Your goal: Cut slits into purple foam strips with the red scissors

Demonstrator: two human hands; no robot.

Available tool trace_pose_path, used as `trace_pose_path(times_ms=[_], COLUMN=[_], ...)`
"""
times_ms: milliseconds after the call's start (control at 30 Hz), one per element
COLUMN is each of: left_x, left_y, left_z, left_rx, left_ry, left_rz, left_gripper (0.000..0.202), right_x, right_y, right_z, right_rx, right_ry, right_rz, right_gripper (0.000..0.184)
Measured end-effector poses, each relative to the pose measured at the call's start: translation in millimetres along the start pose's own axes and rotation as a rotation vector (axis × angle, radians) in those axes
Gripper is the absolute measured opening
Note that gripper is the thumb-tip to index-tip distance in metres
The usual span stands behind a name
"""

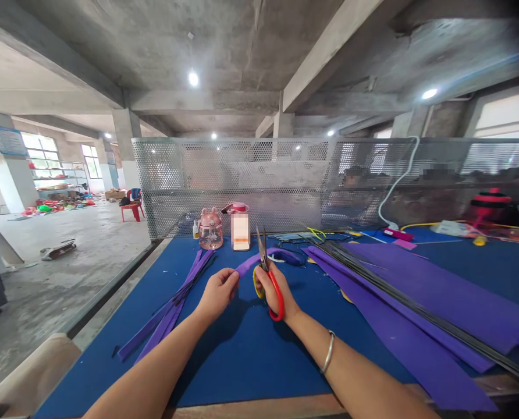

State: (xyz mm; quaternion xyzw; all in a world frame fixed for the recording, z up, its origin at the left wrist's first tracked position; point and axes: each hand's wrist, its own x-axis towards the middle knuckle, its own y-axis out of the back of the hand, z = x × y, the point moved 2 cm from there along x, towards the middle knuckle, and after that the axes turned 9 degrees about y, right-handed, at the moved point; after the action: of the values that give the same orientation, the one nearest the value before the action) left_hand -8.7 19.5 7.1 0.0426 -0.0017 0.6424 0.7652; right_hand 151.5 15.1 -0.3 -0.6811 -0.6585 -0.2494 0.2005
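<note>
Pinching the purple strip (248, 265) at 12 o'clock with your left hand (218, 291) and grasping the scissors (263, 263) in your right hand (288, 299), you seem to be at a trimming step, and the next move likely calls for holding the strip taut between the blades (261, 247).

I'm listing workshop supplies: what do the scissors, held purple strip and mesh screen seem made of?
Scissors: grey blades look metal, likely steel; smooth, bright handles suggest plastic. Purple strip: matte, curving softly, perhaps felt or foam. Mesh screen: likely perforated metal, given its grey sheen and regular holes.
</note>
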Motion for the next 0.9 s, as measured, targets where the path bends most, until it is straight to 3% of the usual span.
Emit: trace_pose_path(times_ms=[100,200,433,500,600,767,833,900], left_x=[1.0,0.9,-0.8,-0.5,1.1,1.7,-1.3,-6.0], left_y=[3.5,4.6,10.6,13.4,14.5,-1.0,-9.9,-15.3], left_z=[0.7,2.8,11.4,13.9,13.6,0.0,-4.6,-5.1], left_rx=[-0.082,-0.141,-0.167,-0.175,-0.181,0.003,0.093,0.141], left_ry=[0.017,-0.001,-0.15,-0.158,-0.139,-0.068,-0.078,-0.112], left_rz=[0.175,0.252,0.351,0.372,0.336,0.081,-0.004,0.018], left_gripper=[0.053,0.053,0.051,0.048,0.044,0.039,0.037,0.031], right_x=[3.2,5.8,-3.0,-6.2,-6.0,0.7,2.2,3.2], right_y=[6.2,13.9,7.3,1.7,-3.6,-5.7,-5.7,-5.8], right_z=[1.4,-0.5,-14.8,-13.1,-10.4,-15.8,-14.6,-9.6], right_rx=[-0.038,-0.057,-0.073,-0.037,0.096,0.27,0.293,0.298], right_ry=[0.014,0.024,0.085,0.051,-0.055,-0.129,-0.149,-0.17], right_rz=[0.087,0.06,-0.367,-0.421,-0.281,0.054,0.095,0.055], right_gripper=[0.043,0.041,0.06,0.064,0.06,0.053,0.051,0.047])
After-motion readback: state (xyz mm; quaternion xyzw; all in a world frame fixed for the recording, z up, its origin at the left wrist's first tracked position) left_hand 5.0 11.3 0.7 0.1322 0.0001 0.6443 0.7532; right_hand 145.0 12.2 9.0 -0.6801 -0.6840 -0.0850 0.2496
